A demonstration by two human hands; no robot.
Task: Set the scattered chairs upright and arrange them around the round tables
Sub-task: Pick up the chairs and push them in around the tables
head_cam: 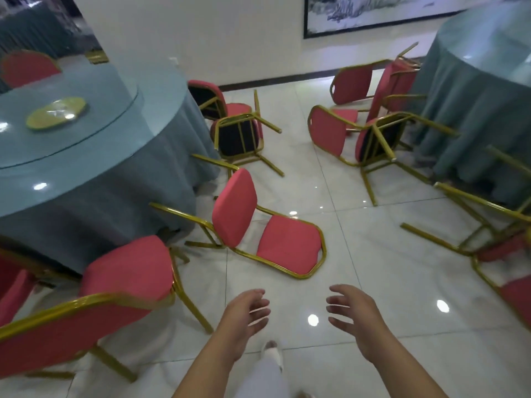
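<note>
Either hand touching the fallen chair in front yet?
Apart. Head view: bare floor tile shows between the fallen chair and both the left hand and the right hand.

Right-edge chair (514, 271) cut off

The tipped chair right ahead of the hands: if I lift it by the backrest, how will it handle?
Likely stiff: the chair has a metal tube frame, so it should swing up as one piece. Probably light enough for left hand and right hand together, given the thin tubes. Its legs may skid on the glossy floor while pivoting.
</note>
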